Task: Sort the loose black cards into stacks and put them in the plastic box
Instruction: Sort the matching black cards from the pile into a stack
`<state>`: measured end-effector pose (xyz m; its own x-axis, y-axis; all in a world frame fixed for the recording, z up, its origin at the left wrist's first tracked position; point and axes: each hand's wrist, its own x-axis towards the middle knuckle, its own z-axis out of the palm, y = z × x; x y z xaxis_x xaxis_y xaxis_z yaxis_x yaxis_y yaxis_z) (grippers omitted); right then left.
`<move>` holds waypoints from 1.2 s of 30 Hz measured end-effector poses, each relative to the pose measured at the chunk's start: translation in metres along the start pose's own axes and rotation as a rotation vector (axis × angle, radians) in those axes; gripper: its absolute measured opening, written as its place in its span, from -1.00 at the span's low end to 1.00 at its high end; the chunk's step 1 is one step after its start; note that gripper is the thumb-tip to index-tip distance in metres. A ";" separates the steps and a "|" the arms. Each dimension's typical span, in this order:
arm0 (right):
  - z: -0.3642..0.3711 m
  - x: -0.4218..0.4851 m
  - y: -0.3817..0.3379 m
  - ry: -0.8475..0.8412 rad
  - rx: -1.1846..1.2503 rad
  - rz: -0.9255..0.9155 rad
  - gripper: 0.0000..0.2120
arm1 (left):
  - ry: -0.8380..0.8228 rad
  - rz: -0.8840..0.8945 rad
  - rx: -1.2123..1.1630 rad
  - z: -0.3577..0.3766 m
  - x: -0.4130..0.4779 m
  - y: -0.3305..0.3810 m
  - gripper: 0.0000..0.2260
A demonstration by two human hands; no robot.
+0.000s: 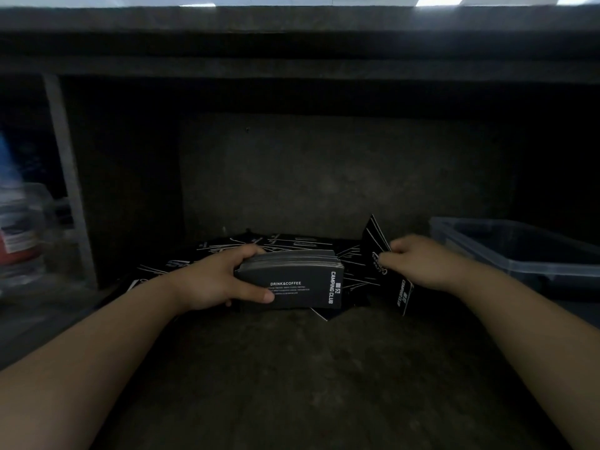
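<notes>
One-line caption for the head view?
Left hand grips a card stack; right hand pinches loose cards beside plastic box.

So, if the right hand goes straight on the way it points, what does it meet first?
Probably the loose black printed cards lying left of it, then the thick black card stack in the left hand; depth is unclear.

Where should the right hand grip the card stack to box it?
Grip the card stack at its free right end, by the CAMPING CLUB print, from the right, thumb on top. The left hand wraps its left end; the plastic box sits to the right. The right hand pinches loose cards, so probably drop those first.
</notes>
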<state>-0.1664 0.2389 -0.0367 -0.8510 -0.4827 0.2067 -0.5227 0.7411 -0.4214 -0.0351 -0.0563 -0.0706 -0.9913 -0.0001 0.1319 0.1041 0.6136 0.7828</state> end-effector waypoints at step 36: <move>-0.005 -0.007 -0.016 -0.113 0.681 -0.176 -0.79 | -0.010 -0.055 -0.094 -0.003 -0.001 0.003 -0.49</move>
<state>-0.1524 0.2331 -0.0271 -0.7275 -0.6410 0.2448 -0.4726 0.2094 -0.8560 -0.0336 -0.0566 -0.0665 -0.9964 -0.0235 0.0813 0.0560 0.5363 0.8421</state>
